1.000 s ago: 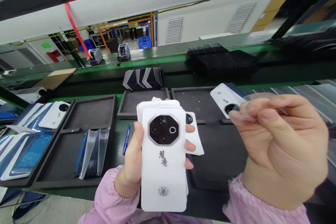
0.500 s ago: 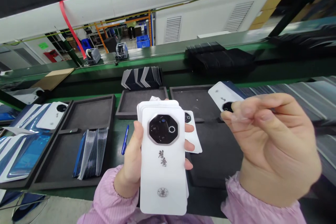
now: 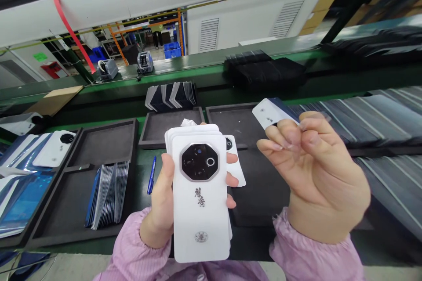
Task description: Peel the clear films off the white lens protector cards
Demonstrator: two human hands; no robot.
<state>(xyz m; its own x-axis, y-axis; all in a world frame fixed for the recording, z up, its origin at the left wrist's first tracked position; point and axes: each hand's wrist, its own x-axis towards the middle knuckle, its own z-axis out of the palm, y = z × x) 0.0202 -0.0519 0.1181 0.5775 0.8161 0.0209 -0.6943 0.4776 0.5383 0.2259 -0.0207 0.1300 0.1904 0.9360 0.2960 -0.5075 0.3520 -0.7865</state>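
My left hand (image 3: 162, 204) is closed around a small stack of white phone back covers (image 3: 201, 210). The top cover faces me, with a black octagonal camera area, dark lettering and a round emblem. My fingertips show along its right edge. To the right, my right hand (image 3: 321, 175) is raised with thumb and fingers pinched together. A small clear piece of film (image 3: 318, 116) shows at these fingertips, partly hidden by them. Another white back cover (image 3: 237, 167) lies just behind the held stack. Crumpled white material (image 3: 187, 123) sticks up behind the stack's top.
A blue pen (image 3: 151, 175) lies left of my left hand. Dark trays (image 3: 132, 140) stand on the green bench, one holding a row of thin panels (image 3: 110, 195). Long rows of panels (image 3: 346, 118) fill the right side. Tape dispensers (image 3: 145, 61) stand at the back.
The view has shifted slightly. My right hand has moved left, closer to the held stack, its fingers still pinched. My left hand keeps its grip on the covers.
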